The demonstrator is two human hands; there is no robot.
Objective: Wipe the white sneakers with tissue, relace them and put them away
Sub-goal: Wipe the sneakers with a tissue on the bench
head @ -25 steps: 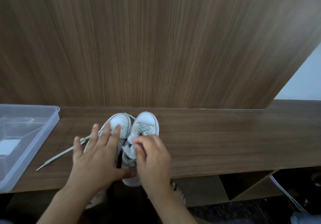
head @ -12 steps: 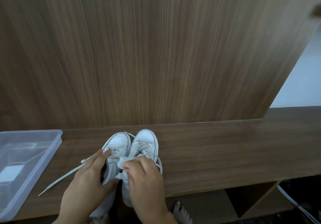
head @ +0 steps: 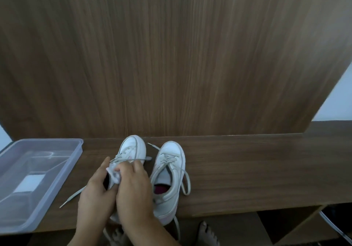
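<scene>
Two white sneakers point(head: 167, 179) stand apart on the shelf, toes to wall, laces loose

On the wooden shelf point(head: 247, 169) in front of me stand two white sneakers, the left one point(head: 133, 148) and the right one point(head: 167, 177), beside a clear plastic bin point(head: 38, 179) and a loose lace point(head: 72, 196).

Nothing here can be read: no brand or number shows on either white sneaker point(head: 167, 177), and the pale patch in the clear plastic tray point(head: 76, 150) looks blank from where I stand.
</scene>
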